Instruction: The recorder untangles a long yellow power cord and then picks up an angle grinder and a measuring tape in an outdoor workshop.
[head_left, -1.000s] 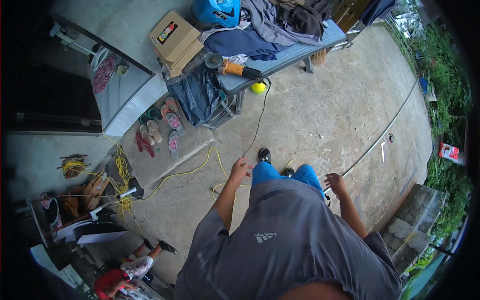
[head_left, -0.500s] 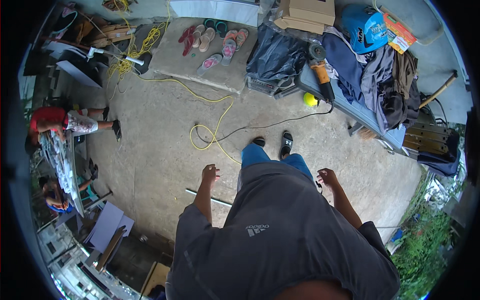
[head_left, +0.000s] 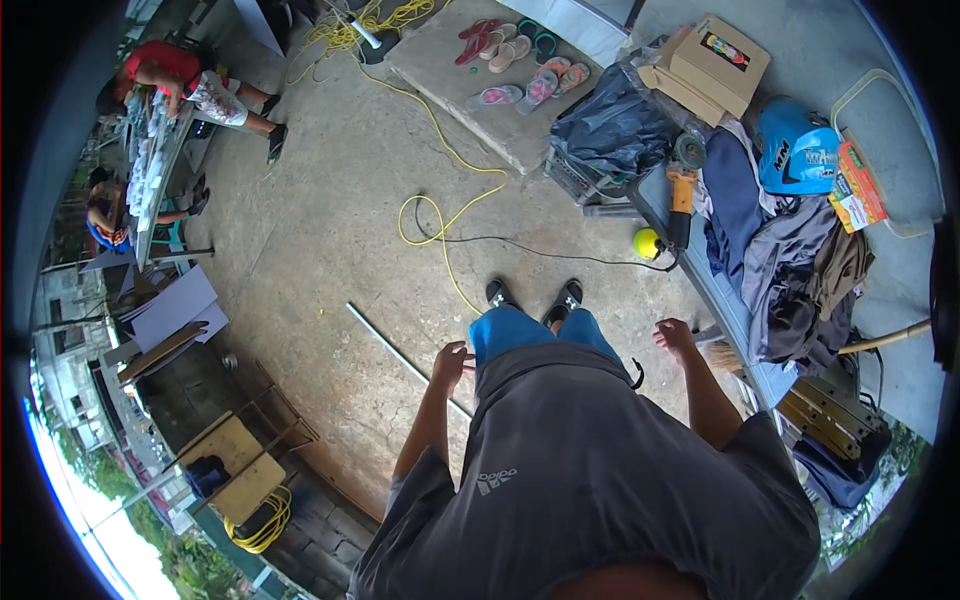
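Both hands hang empty, left hand [head_left: 450,362] and right hand [head_left: 675,338] loosely open; nearest, centre frame, a thin grey pipe [head_left: 395,352] lies on concrete floor [head_left: 320,230].

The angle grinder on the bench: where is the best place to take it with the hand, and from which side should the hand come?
Probably the orange body of the angle grinder, between the disc head at its far end and the dark tail where the black cord leaves. It lies lengthwise on the grey bench, so come from above, fingers wrapped across the body. The right hand is nearest and hangs empty.
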